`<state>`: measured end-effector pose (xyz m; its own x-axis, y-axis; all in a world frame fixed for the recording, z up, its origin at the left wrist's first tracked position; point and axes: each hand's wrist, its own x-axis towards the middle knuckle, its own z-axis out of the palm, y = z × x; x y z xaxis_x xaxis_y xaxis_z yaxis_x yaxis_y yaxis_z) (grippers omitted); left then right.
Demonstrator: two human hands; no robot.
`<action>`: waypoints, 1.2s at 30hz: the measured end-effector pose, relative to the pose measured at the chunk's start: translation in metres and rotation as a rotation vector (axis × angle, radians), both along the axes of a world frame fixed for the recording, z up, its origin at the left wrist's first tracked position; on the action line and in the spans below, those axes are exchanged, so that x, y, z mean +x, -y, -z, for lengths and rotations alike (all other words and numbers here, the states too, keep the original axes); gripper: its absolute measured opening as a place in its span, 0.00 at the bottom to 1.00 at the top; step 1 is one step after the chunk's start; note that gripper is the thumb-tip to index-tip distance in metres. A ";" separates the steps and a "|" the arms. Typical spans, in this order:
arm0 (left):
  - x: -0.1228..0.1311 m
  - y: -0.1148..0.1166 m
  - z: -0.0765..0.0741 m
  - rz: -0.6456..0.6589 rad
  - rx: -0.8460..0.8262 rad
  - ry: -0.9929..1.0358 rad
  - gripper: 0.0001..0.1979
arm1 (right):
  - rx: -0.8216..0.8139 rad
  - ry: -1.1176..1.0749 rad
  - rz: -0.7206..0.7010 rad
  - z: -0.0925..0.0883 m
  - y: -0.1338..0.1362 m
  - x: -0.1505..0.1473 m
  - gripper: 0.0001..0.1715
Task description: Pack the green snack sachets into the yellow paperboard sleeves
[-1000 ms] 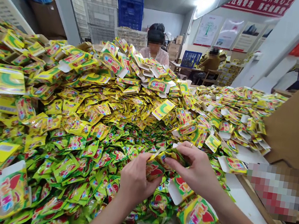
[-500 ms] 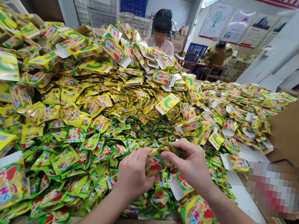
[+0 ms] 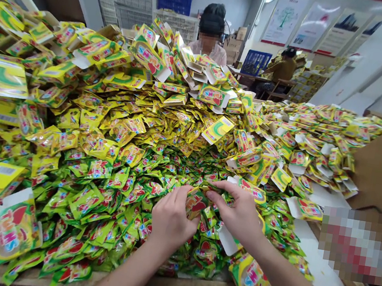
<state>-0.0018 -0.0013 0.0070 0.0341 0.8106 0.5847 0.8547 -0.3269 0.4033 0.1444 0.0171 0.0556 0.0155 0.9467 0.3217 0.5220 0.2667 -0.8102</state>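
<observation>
The left hand (image 3: 172, 215) grips one printed box (image 3: 195, 203), and the right hand (image 3: 239, 214) pinches its upper edge between thumb and finger. Left of the fingers lie green packets (image 3: 86, 202) too many to count; one larger carton (image 3: 250, 280) lies below the right fingers.

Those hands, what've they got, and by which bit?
The left hand holds a printed box by its left side; the right hand pinches something green, unclear what, at the box's top.
</observation>
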 end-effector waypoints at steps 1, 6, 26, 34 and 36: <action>0.001 0.000 0.001 -0.007 -0.005 0.011 0.20 | -0.027 -0.041 0.002 0.001 -0.001 -0.002 0.08; 0.005 0.002 0.001 -0.067 -0.081 0.065 0.20 | -0.083 -0.239 0.013 0.012 0.001 -0.016 0.10; -0.015 -0.007 -0.010 0.284 -0.067 0.454 0.29 | -0.353 -0.607 -0.128 -0.005 0.012 0.008 0.18; -0.008 -0.002 0.002 0.339 0.085 0.398 0.23 | -0.563 -0.575 -0.394 -0.002 0.031 0.007 0.21; -0.006 -0.002 0.000 0.349 0.108 0.383 0.24 | -0.522 -0.504 -0.368 -0.004 0.030 0.009 0.20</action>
<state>-0.0081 0.0003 0.0072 0.0590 0.7235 0.6879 0.4855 -0.6228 0.6135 0.1536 -0.0132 0.0598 -0.3009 0.9455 -0.1248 0.0140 -0.1265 -0.9919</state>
